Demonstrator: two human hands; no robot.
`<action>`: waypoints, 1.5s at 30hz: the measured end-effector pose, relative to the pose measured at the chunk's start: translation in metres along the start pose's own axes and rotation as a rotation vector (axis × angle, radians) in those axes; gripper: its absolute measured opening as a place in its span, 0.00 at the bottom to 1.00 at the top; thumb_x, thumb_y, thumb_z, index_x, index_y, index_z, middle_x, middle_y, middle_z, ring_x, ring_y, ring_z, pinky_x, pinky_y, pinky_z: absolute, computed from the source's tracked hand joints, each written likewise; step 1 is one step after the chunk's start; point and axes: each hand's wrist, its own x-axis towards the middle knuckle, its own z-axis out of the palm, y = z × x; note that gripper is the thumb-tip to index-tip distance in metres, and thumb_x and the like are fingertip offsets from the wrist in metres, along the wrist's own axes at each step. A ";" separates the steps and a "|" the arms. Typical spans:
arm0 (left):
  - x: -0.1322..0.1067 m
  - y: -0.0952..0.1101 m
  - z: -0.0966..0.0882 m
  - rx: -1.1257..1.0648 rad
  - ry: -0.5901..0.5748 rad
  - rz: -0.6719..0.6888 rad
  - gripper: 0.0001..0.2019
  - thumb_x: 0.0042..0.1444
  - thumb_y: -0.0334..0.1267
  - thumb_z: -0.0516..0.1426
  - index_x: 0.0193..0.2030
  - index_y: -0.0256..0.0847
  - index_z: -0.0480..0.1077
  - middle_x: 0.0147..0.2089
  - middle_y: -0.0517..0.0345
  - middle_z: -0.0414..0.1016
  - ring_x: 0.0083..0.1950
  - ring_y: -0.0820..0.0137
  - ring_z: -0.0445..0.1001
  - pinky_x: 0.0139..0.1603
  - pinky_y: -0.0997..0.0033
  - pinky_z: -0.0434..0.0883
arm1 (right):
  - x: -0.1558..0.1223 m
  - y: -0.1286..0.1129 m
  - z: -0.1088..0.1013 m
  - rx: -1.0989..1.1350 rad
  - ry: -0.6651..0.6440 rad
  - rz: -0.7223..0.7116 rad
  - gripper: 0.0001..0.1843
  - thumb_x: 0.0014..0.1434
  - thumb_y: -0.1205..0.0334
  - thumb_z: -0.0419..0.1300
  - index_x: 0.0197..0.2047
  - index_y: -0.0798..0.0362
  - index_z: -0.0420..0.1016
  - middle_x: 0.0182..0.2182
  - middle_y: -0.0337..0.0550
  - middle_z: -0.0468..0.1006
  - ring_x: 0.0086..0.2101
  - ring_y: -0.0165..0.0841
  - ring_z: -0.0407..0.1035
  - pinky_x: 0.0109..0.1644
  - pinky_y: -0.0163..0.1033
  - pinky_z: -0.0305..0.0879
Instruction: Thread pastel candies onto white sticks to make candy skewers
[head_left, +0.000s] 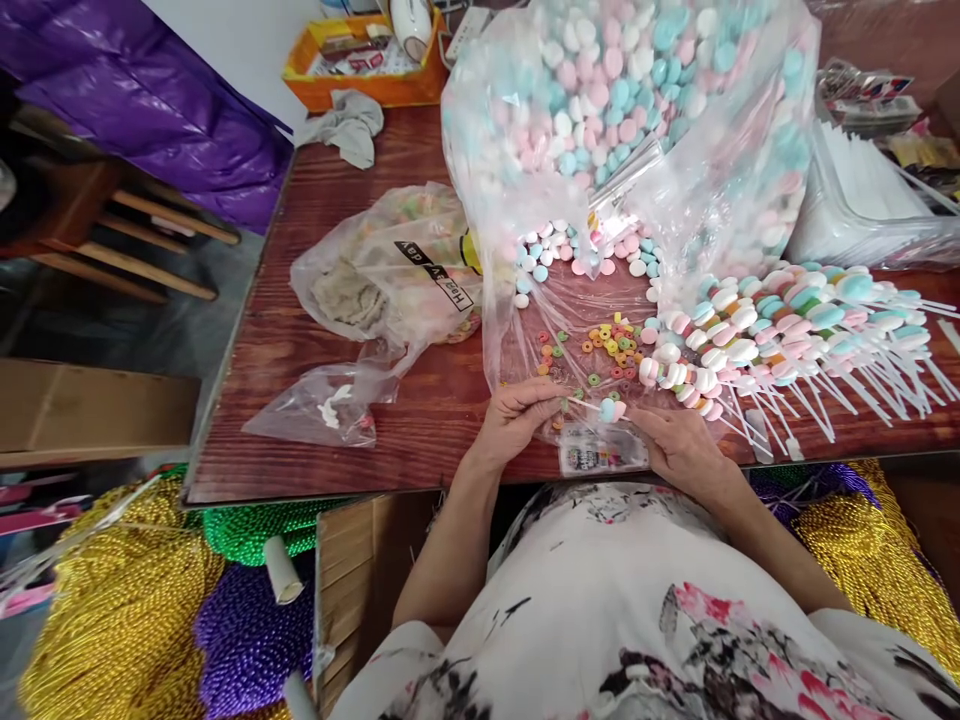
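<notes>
My left hand (517, 418) is closed on one end of a thin white stick (583, 403), near the table's front edge. Threaded on the stick are a few round pastel pieces (611, 410), blue and pink. On the other side of them, my right hand (684, 447) pinches the stick's right end; its fingertips are partly hidden. Small coloured rings (615, 343) lie loose just beyond my hands on clear plastic. To the right is a pile of filled sticks (802, 325), strung with pastel pieces and coloured rings, their bare white ends pointing toward me.
A big clear bag of pastel discs (622, 90) spills at the back. Left of it lies a plastic bag (390, 265) with lettering. A clear tub of white sticks (870, 190) stands at the right, an orange basket (300, 95) at the back left. Bead strands (127, 600) hang below.
</notes>
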 end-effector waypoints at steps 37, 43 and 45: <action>-0.030 -0.019 0.002 0.736 0.047 0.137 0.05 0.57 0.32 0.60 0.35 0.39 0.79 0.34 0.54 0.74 0.36 0.70 0.72 0.40 0.70 0.71 | -0.009 -0.003 0.033 0.489 0.316 -0.021 0.10 0.67 0.68 0.52 0.46 0.52 0.74 0.27 0.40 0.78 0.25 0.30 0.71 0.29 0.35 0.66; -0.026 0.009 0.010 -0.115 0.309 -0.019 0.10 0.44 0.38 0.69 0.35 0.39 0.79 0.28 0.60 0.75 0.22 0.77 0.67 0.21 0.77 0.67 | -0.008 -0.005 0.032 0.374 0.210 -0.059 0.15 0.65 0.72 0.50 0.51 0.52 0.72 0.36 0.46 0.83 0.32 0.34 0.77 0.35 0.39 0.73; -0.023 0.015 0.016 -0.183 0.317 0.000 0.10 0.42 0.38 0.70 0.32 0.39 0.80 0.30 0.59 0.76 0.22 0.77 0.68 0.20 0.78 0.67 | -0.007 -0.007 0.029 0.328 0.183 -0.063 0.15 0.65 0.72 0.50 0.50 0.52 0.73 0.36 0.46 0.83 0.34 0.35 0.77 0.36 0.39 0.73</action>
